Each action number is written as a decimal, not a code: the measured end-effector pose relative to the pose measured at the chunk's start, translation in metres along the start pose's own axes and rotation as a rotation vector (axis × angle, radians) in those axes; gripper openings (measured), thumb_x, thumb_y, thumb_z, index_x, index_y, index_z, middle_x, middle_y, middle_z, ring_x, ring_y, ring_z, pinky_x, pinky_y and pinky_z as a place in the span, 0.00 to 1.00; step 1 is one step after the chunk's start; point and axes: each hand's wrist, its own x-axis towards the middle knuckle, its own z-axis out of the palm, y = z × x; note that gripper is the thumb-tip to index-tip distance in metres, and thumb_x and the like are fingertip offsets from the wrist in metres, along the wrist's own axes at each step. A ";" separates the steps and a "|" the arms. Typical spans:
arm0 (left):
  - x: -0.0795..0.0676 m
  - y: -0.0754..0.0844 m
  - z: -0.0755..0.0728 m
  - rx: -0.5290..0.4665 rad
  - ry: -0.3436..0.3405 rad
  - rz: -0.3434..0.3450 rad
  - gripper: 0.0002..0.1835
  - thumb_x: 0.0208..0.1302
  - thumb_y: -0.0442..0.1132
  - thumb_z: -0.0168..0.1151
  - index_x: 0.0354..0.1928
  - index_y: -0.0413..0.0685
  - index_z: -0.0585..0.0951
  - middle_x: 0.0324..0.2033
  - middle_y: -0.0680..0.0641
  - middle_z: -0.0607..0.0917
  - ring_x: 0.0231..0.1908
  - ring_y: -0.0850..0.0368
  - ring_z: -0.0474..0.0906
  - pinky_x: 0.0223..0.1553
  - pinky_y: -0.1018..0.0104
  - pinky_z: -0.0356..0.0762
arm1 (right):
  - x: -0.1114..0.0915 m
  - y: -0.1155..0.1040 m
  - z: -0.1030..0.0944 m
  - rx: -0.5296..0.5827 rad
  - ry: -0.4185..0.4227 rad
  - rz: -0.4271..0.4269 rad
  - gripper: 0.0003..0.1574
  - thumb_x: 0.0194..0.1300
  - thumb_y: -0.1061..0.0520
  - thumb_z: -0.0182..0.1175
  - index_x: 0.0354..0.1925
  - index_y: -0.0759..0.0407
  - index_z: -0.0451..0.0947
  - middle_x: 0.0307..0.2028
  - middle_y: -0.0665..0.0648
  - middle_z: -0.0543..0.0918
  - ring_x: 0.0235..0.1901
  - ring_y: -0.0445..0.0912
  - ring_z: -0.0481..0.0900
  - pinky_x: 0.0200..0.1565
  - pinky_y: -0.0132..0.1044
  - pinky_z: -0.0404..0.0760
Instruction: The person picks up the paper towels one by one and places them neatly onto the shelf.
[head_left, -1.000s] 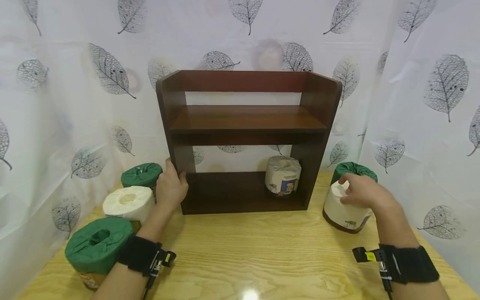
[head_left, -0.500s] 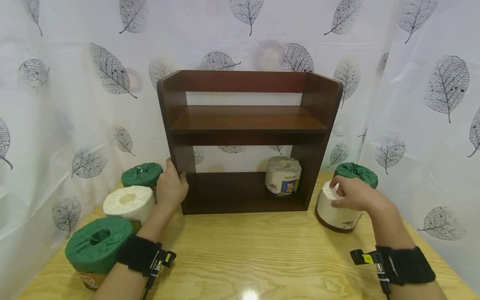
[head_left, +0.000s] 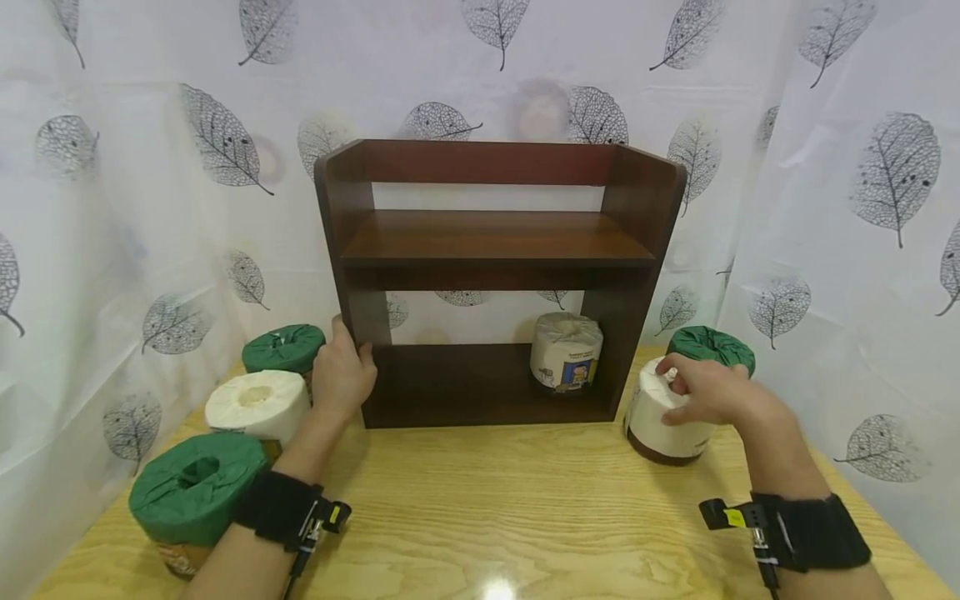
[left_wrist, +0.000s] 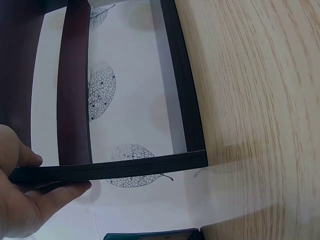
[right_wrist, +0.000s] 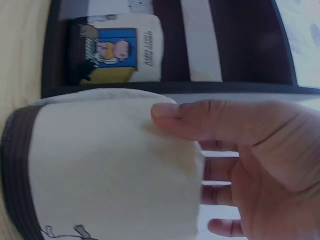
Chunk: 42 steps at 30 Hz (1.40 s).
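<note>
— Gripping what, the right hand [head_left: 712, 392]?
— A white paper-wrapped tissue roll with a brown base [head_left: 663, 425], held by its top, just right of the dark brown wooden two-tier shelf [head_left: 491, 250].
— And the left hand [head_left: 341, 375]?
— Clasping that shelf's left upright, thumb in front.

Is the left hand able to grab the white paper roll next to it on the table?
Probably yes. The left hand grips the shelf's side panel, and the white roll stands just beside it with nothing between them. It would have to let go of the shelf first.
</note>
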 end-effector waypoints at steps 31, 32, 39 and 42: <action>-0.001 0.000 -0.001 0.000 -0.002 -0.010 0.23 0.60 0.36 0.55 0.54 0.35 0.62 0.27 0.28 0.79 0.27 0.33 0.77 0.24 0.41 0.74 | -0.002 -0.018 0.001 0.158 -0.054 -0.244 0.35 0.33 0.65 0.66 0.43 0.49 0.66 0.29 0.51 0.70 0.30 0.46 0.68 0.30 0.40 0.72; -0.001 0.000 -0.001 0.001 -0.001 -0.010 0.23 0.60 0.36 0.55 0.54 0.35 0.62 0.27 0.28 0.79 0.27 0.33 0.77 0.24 0.41 0.74 | -0.002 -0.021 0.001 0.156 -0.054 -0.261 0.34 0.34 0.65 0.66 0.43 0.49 0.66 0.29 0.51 0.70 0.30 0.45 0.68 0.30 0.40 0.72; 0.000 0.000 0.000 -0.002 0.003 -0.001 0.22 0.60 0.37 0.55 0.54 0.35 0.63 0.27 0.28 0.79 0.27 0.33 0.77 0.24 0.41 0.74 | -0.004 -0.045 0.000 0.153 -0.042 -0.374 0.32 0.35 0.65 0.65 0.41 0.47 0.66 0.27 0.49 0.70 0.29 0.43 0.68 0.29 0.38 0.73; 0.000 0.000 0.000 -0.003 0.000 0.003 0.22 0.60 0.36 0.54 0.54 0.35 0.62 0.28 0.28 0.79 0.28 0.33 0.77 0.24 0.41 0.74 | -0.004 -0.056 0.002 0.160 -0.036 -0.406 0.32 0.36 0.65 0.65 0.41 0.46 0.66 0.27 0.48 0.70 0.30 0.43 0.68 0.30 0.38 0.73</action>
